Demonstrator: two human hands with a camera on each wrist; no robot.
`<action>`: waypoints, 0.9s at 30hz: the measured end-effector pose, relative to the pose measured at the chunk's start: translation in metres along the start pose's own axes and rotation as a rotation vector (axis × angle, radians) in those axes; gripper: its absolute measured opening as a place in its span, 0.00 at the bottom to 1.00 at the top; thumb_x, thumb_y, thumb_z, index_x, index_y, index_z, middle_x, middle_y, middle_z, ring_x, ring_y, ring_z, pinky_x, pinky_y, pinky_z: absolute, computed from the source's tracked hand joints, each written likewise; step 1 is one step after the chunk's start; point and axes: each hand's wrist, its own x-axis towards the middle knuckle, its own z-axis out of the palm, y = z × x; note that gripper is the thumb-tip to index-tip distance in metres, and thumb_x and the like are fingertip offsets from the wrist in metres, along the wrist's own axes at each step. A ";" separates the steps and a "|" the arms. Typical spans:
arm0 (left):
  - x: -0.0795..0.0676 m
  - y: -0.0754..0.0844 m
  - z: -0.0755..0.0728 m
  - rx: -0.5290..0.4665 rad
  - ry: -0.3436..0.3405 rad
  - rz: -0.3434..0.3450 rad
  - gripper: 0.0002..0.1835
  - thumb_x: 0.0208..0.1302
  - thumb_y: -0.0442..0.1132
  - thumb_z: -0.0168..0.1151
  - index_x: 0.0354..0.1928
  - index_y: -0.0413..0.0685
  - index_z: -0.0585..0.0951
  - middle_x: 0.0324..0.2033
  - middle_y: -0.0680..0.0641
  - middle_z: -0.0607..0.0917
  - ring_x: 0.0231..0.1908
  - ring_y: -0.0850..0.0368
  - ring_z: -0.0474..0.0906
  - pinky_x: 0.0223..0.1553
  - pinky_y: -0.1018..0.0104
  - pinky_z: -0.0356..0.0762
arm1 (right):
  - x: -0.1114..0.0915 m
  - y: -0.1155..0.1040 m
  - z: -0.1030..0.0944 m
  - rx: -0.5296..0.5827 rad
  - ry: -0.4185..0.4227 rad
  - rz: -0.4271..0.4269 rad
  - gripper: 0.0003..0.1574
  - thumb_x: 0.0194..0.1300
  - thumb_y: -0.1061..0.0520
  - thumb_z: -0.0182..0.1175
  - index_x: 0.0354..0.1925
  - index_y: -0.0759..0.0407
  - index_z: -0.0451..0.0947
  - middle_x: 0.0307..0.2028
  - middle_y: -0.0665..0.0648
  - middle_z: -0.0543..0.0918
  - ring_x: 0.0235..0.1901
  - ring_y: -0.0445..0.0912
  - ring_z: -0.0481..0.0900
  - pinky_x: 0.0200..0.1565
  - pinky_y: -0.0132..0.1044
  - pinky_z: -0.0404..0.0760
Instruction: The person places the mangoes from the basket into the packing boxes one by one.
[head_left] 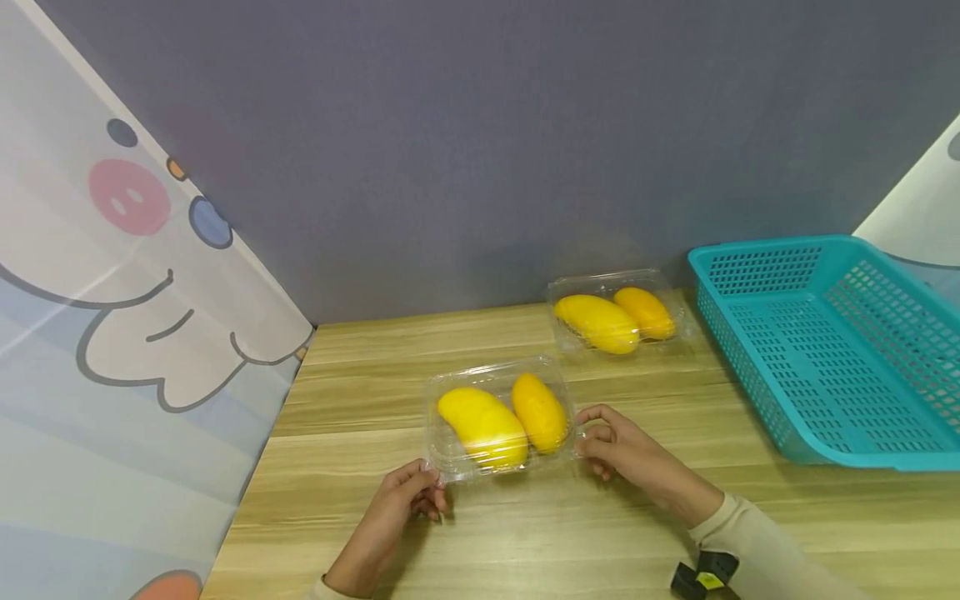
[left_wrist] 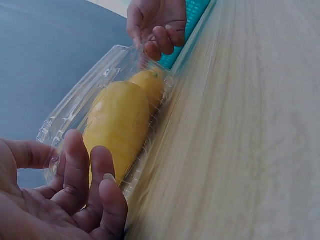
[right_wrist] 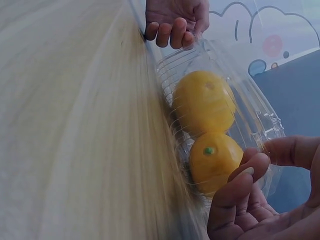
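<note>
A clear plastic clamshell box (head_left: 444, 446) stands in the middle of the head view, holding a large yellow mango (head_left: 480, 425) and a smaller, deeper yellow mango (head_left: 540, 414). With thumb and fingers my left hand (head_left: 405, 493) pinches its near left corner. My right hand (head_left: 622, 450) pinches the box's right edge between thumb and forefinger. Both wrist views show the box's ribbed side close above the tabletop; whether it touches the wood I cannot tell. In the right wrist view the smaller mango (right_wrist: 212, 160) shows a green stem spot.
Behind it, against the grey wall panel (head_left: 480, 150), sits a second clear box (head_left: 573, 287) with two mangoes (head_left: 597, 323). A turquoise plastic basket (head_left: 757, 400) stands at the right on the wooden table (head_left: 352, 367). A cartoon-printed sheet (head_left: 210, 350) borders the left.
</note>
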 end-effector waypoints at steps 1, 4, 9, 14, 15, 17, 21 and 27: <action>0.000 0.000 0.000 0.001 0.001 -0.002 0.13 0.75 0.43 0.48 0.36 0.42 0.76 0.25 0.55 0.81 0.29 0.61 0.77 0.37 0.68 0.79 | 0.000 0.000 0.000 0.002 0.001 0.000 0.31 0.71 0.56 0.57 0.62 0.69 0.56 0.24 0.51 0.72 0.24 0.40 0.70 0.30 0.33 0.74; 0.000 0.000 0.000 0.001 -0.005 0.004 0.13 0.75 0.43 0.48 0.36 0.41 0.76 0.25 0.55 0.81 0.29 0.61 0.77 0.36 0.68 0.79 | 0.000 0.000 -0.001 0.005 0.002 -0.002 0.30 0.71 0.57 0.58 0.62 0.69 0.57 0.24 0.51 0.71 0.23 0.40 0.68 0.30 0.33 0.73; -0.001 0.000 0.000 0.004 -0.011 0.011 0.12 0.75 0.42 0.48 0.36 0.42 0.76 0.24 0.56 0.80 0.29 0.62 0.77 0.37 0.69 0.78 | 0.000 0.001 -0.003 0.015 -0.001 -0.013 0.31 0.70 0.58 0.59 0.62 0.70 0.58 0.25 0.51 0.73 0.22 0.39 0.67 0.29 0.32 0.72; -0.002 0.000 0.000 0.019 -0.009 0.019 0.12 0.75 0.42 0.49 0.37 0.41 0.76 0.23 0.57 0.79 0.28 0.62 0.76 0.37 0.70 0.78 | 0.001 0.002 -0.003 0.011 0.011 -0.003 0.32 0.69 0.57 0.60 0.62 0.70 0.60 0.24 0.50 0.72 0.21 0.39 0.67 0.29 0.31 0.72; -0.002 0.000 0.000 0.021 -0.007 0.015 0.12 0.75 0.42 0.49 0.37 0.41 0.76 0.23 0.57 0.79 0.28 0.62 0.76 0.37 0.70 0.78 | 0.001 0.002 -0.003 0.010 0.019 0.007 0.31 0.69 0.57 0.60 0.62 0.69 0.60 0.24 0.50 0.72 0.22 0.39 0.67 0.29 0.31 0.72; -0.003 0.000 0.000 0.026 -0.003 0.003 0.13 0.74 0.44 0.50 0.38 0.40 0.76 0.23 0.57 0.79 0.28 0.62 0.76 0.37 0.70 0.78 | 0.002 0.001 -0.002 0.010 0.032 0.031 0.31 0.69 0.56 0.59 0.62 0.69 0.60 0.23 0.49 0.71 0.22 0.39 0.67 0.29 0.31 0.72; -0.005 0.000 0.001 0.038 -0.007 -0.023 0.16 0.74 0.46 0.51 0.39 0.38 0.76 0.24 0.56 0.80 0.29 0.61 0.77 0.37 0.69 0.79 | 0.002 0.000 0.000 0.017 0.026 0.071 0.21 0.72 0.53 0.54 0.55 0.67 0.65 0.25 0.50 0.75 0.21 0.39 0.69 0.27 0.30 0.72; -0.005 0.001 0.003 0.035 0.005 -0.033 0.16 0.74 0.47 0.52 0.40 0.39 0.76 0.25 0.55 0.80 0.29 0.61 0.77 0.37 0.68 0.79 | 0.001 0.002 0.000 -0.004 -0.020 0.064 0.18 0.75 0.50 0.52 0.33 0.63 0.73 0.24 0.50 0.75 0.22 0.39 0.69 0.26 0.28 0.73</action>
